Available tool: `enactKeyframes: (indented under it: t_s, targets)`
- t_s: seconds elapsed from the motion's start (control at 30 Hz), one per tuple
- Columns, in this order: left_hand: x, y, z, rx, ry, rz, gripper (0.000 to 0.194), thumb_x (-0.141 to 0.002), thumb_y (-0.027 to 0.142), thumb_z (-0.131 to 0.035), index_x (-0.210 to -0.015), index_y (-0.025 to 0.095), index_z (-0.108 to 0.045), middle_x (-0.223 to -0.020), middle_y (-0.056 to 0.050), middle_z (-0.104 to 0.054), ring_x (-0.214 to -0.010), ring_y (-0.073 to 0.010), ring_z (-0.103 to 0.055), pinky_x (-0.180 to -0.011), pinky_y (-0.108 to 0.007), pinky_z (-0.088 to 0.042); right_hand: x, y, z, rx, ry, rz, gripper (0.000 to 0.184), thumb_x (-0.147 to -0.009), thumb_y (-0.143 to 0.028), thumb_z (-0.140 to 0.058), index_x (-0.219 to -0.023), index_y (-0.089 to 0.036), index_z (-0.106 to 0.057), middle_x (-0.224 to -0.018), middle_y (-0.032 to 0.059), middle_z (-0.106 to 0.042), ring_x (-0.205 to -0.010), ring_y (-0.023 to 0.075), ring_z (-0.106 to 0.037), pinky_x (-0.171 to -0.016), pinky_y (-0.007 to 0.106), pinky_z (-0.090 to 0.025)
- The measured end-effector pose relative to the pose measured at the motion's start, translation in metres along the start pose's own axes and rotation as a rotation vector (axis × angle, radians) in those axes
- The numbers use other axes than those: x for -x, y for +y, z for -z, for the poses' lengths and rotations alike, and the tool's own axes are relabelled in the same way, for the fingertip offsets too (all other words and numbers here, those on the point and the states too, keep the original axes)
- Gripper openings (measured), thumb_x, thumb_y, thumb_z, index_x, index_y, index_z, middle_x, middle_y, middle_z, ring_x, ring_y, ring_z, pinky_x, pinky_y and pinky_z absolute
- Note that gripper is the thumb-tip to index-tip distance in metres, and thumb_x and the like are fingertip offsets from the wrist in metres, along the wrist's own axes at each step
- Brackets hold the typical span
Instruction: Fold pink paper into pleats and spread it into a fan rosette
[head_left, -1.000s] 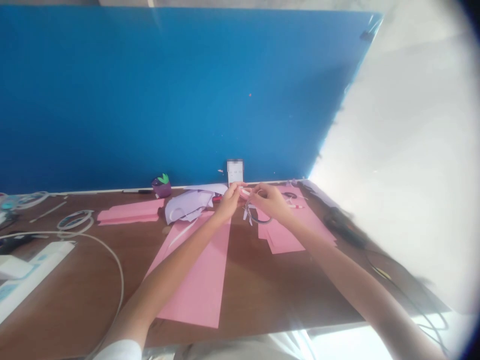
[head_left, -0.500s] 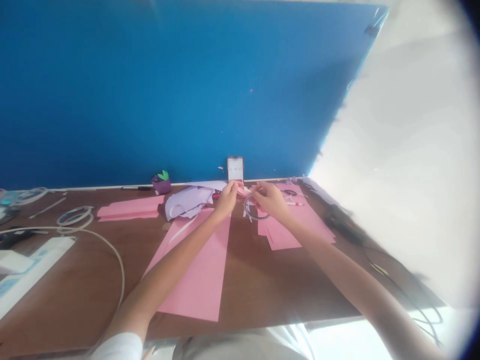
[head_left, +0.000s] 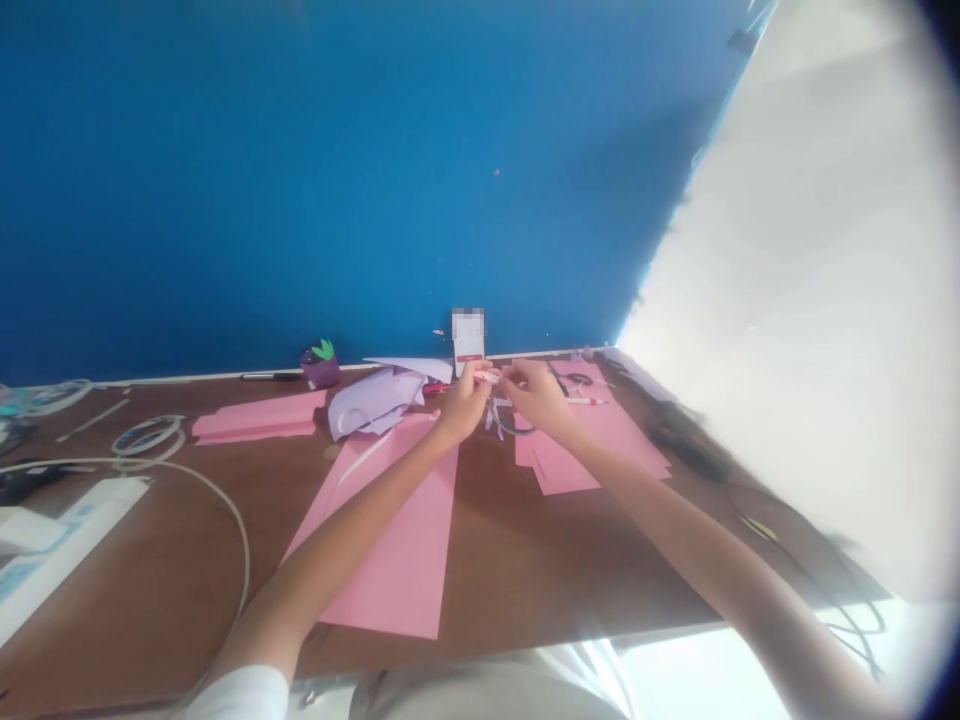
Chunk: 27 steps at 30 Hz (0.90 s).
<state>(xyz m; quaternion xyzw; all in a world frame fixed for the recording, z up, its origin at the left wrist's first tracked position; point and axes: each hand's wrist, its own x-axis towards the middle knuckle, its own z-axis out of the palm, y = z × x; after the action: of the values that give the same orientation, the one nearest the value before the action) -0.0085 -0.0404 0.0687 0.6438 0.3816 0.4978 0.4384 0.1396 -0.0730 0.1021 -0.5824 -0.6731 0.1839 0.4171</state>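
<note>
My left hand (head_left: 463,403) is raised over the middle of the table, its fingers pinching a small pink paper piece (head_left: 487,377). My right hand (head_left: 540,395) meets it from the right, fingertips closed at the other end of the piece. Under the right fingers shows part of a thin grey ring (head_left: 517,430), like a tape roll; whether it hangs from the hand or rests on something I cannot tell. A long pink sheet (head_left: 397,540) lies below my left forearm. More pink sheets (head_left: 577,465) lie beneath my right hand.
Crumpled lilac paper (head_left: 375,402) and a folded pink sheet (head_left: 259,418) lie to the left. A phone (head_left: 469,335) leans on the blue wall near a purple pot-shaped item (head_left: 320,370). A white power strip (head_left: 75,530) and cable (head_left: 240,530) occupy the left side; a red-white pen (head_left: 587,401) lies right.
My hands stay together, the left turned slightly and shifted right. The pink piece now looks smaller between the fingers, and less of the grey ring shows.
</note>
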Motion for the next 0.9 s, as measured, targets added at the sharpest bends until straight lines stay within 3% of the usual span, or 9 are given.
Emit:
enactKeyframes:
  t_s: [0.17, 0.7, 0.9]
  targets:
    - [0.0077, 0.0011, -0.0011, -0.146, -0.028, -0.111, 0.029, -0.095, 0.041, -0.044, -0.118, 0.026, -0.054, -0.119, -0.005, -0.065, -0.111, -0.0198, -0.060, -0.099, -0.038, -0.045, 0.0009, 0.0002, -0.0017, -0.043, -0.010, 0.000, 0.017, -0.084, -0.038, -0.054, -0.080, -0.021, -0.058, -0.078, -0.0007, -0.067, -0.062, 0.0131, -0.057, -0.059, 0.025, -0.036]
    - [0.0112, 0.0019, -0.0051, -0.080, -0.010, -0.142, 0.027, -0.096, 0.040, -0.043, -0.117, 0.026, -0.055, -0.124, -0.006, -0.063, -0.117, -0.0183, -0.057, -0.102, -0.035, -0.043, -0.0007, 0.0026, -0.0043, -0.075, 0.006, 0.013, 0.013, -0.082, -0.032, -0.054, -0.078, -0.021, -0.059, -0.080, 0.0002, -0.068, -0.070, 0.0141, -0.059, -0.064, 0.025, -0.039]
    - [0.0115, 0.0010, -0.0062, -0.112, -0.013, -0.146, 0.029, -0.097, 0.041, -0.041, -0.118, 0.025, -0.054, -0.125, -0.007, -0.062, -0.115, -0.0193, -0.059, -0.100, -0.036, -0.043, 0.0005, 0.0015, -0.0047, -0.081, -0.002, -0.013, 0.013, -0.082, -0.033, -0.053, -0.080, -0.021, -0.058, -0.080, 0.0008, -0.068, -0.062, 0.0131, -0.058, -0.059, 0.024, -0.038]
